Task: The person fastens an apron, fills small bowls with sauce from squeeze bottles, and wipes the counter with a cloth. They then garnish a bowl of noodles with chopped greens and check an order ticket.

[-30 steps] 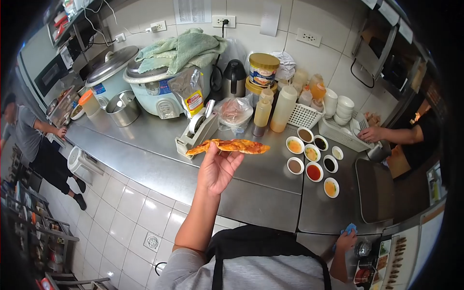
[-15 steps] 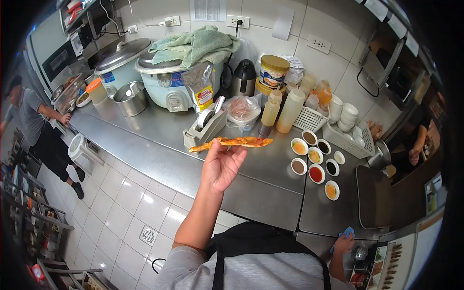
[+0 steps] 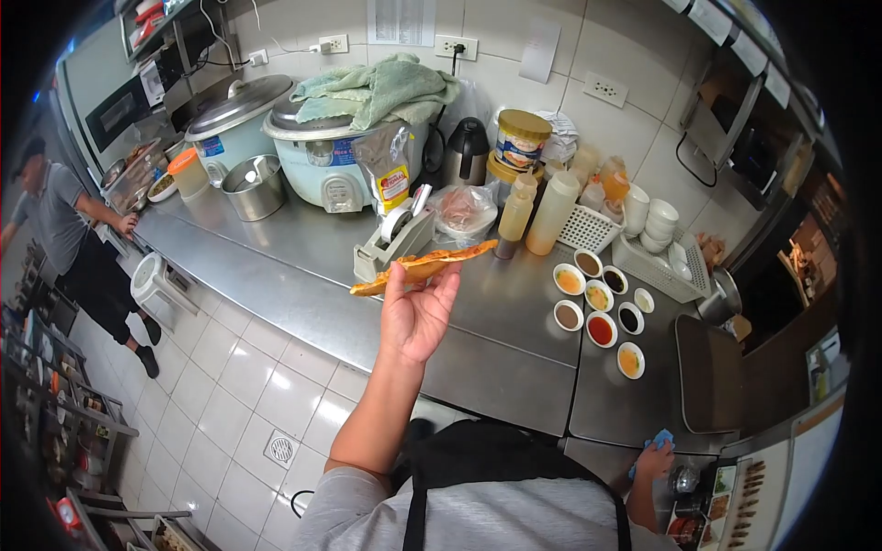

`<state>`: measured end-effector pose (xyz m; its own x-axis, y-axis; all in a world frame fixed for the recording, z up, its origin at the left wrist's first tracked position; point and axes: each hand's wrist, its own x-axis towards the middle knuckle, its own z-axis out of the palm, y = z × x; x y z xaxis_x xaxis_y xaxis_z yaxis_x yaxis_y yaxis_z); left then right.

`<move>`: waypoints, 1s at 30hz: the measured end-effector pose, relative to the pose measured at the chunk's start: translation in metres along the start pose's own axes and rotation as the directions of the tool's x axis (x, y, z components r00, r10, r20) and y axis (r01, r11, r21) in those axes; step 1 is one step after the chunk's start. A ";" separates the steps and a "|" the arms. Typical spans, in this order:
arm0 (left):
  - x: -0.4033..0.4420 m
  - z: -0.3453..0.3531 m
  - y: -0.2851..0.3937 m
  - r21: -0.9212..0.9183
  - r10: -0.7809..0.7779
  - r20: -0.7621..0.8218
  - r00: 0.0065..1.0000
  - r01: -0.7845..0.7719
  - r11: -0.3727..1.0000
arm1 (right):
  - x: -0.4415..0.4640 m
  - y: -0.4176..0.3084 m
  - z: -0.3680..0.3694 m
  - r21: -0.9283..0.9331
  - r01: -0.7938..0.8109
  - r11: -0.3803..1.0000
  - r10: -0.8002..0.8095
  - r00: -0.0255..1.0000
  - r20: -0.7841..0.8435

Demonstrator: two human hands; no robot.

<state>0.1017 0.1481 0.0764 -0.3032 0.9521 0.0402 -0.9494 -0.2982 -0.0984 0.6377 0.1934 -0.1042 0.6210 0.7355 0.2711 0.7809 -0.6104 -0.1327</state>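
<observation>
1. Counts: 1 flat orange-brown food piece (image 3: 432, 266); 9 small sauce bowls (image 3: 601, 329), white, w/ sauces in brown, black, red, yellow-orange & pale tones; 2 rice cookers (image 3: 317, 151); 1 green towel (image 3: 381, 87) on the nearer one; 1 steel pot (image 3: 254, 188); 1 tape dispenser (image 3: 397, 241); 2 white baskets (image 3: 654, 266); 3 wall outlets (image 3: 604, 88). Squeeze bottles (image 3: 553, 213) overlap, exact no. unclear.
2. L hand (image 3: 418, 317): forearm raised from lower edge of view, palm facing wearer, digits up, thumb on L side.
3. L fingers closed, gripping food piece btwn thumb & fingertips.
4. Food piece lies across top of L hand, above palm, ends sticking out past both sides; slightly tilted, R end higher. Held over bench (image 3: 496, 367), in front of tape dispenser in view; gap can't be told.
5. R hand (image 3: 654, 459): low at R, arm down by the body, fingers curled on blue cloth (image 3: 663, 439), partly hidden.
6. 1 co-worker (image 3: 69, 216) far L, standing, a hand at bench end.
</observation>
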 end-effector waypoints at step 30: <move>-0.022 0.005 -0.026 0.279 0.160 0.153 0.975 -0.197 0.940 | 0.001 -0.002 -0.002 0.002 -0.013 1.000 0.013 0.998 0.061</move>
<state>0.1328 0.1351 0.0828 -0.4597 0.8706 0.1752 -0.8552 -0.4871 0.1769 0.6361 0.1945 -0.1014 0.6337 0.7443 0.2109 0.7731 -0.6190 -0.1385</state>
